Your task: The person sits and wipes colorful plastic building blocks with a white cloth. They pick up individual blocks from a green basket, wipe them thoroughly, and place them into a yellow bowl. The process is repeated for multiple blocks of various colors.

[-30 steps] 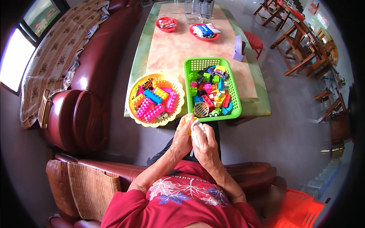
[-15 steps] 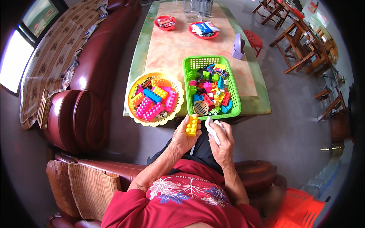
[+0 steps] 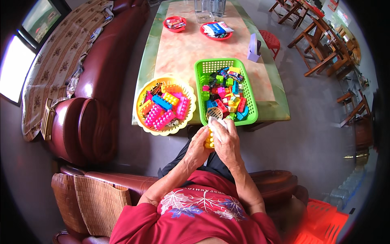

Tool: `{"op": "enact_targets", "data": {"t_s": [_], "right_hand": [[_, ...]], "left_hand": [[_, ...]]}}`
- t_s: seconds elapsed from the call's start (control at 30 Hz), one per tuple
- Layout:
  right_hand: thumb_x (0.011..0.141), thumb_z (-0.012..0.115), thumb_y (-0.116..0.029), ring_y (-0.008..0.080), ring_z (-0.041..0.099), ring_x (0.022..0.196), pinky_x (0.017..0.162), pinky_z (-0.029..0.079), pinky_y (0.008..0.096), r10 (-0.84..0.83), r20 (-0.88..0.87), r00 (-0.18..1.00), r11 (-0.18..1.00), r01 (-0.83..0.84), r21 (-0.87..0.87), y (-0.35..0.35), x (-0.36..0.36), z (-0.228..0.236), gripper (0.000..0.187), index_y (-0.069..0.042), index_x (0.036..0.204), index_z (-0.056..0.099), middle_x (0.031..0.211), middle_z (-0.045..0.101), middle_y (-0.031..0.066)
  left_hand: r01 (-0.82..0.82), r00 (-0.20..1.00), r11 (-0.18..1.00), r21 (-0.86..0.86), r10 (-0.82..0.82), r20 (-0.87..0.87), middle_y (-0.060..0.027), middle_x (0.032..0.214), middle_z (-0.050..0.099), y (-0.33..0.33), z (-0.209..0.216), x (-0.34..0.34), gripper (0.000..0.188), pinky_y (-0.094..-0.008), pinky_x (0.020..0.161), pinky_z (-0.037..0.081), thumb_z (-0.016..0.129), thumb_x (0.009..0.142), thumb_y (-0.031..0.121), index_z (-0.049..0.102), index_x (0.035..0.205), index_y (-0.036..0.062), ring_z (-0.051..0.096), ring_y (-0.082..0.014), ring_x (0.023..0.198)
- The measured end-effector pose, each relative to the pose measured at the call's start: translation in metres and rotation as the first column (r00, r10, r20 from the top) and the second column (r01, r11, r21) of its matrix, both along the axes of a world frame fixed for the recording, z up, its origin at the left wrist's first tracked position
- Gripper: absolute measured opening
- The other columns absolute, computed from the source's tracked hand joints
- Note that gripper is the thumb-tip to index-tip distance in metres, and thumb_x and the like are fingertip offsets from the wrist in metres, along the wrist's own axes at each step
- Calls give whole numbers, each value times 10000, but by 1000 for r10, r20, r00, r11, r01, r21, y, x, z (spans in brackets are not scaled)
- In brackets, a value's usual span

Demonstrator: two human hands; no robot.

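My left hand point(image 3: 196, 147) grips a yellow toy building block point(image 3: 209, 141), its studs facing up. In my right hand point(image 3: 227, 145) is a white cloth point(image 3: 218, 125), pressed against the block's upper end and partly covering it. Both hands meet above my lap, just short of the table's near edge. Ahead of them stands a green plastic basket point(image 3: 254, 96) full of small mixed toys and blocks. On its left sits a yellow scalloped bowl point(image 3: 192, 96) heaped with pink, blue, yellow and orange blocks.
The table point(image 3: 178, 53) also carries two red dishes with packets, a purple holder point(image 3: 254, 49) and clear glass containers point(image 3: 210, 7) at the far end. A dark red leather sofa point(image 3: 109, 53) runs along the left. A red stool point(image 3: 270, 40) and wooden chairs stand on the right.
My right hand has moved left with the cloth and now touches the yellow block. The cloth covers part of the block that showed before.
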State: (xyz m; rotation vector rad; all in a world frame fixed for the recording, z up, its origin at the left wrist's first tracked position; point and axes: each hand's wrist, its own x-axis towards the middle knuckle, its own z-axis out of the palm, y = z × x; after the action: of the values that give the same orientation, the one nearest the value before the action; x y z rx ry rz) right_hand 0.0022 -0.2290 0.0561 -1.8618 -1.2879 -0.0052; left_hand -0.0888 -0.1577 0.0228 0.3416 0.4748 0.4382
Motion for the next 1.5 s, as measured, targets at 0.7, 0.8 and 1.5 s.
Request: {"op": "enact_targets", "data": {"t_s": [0.7,0.8,1.5], "right_hand": [[738,684,49,314,607,946,776,518,383,47,-68,997,996,-42,72,-22,-5,13,404,-58,1126,643,1082,531,155],[742,653,85,309,614,938,773,519,373,-38,-157,987,998,45,39,-27,17,12,378,-56,1092,661,1051,554,142],[795,655,-15,323,587,927,781,517,377,123,20,992,992,-123,-19,-15,-1,30,381,-20,1172,596,1057,512,162]], "left_hand": [[10,1000,974,227,-11,4,-19,944,582,6,-16,-7,262,-265,606,516,608,924,325,492,1026,113,586,-114,759],[126,992,844,522,-90,-94,-21,901,573,12,-1,-11,423,-228,634,500,806,759,180,481,1014,89,563,-85,762],[71,993,974,214,-90,76,-77,1135,589,11,-9,-1,377,-331,902,481,542,961,318,499,1231,58,579,-185,1048]]}}
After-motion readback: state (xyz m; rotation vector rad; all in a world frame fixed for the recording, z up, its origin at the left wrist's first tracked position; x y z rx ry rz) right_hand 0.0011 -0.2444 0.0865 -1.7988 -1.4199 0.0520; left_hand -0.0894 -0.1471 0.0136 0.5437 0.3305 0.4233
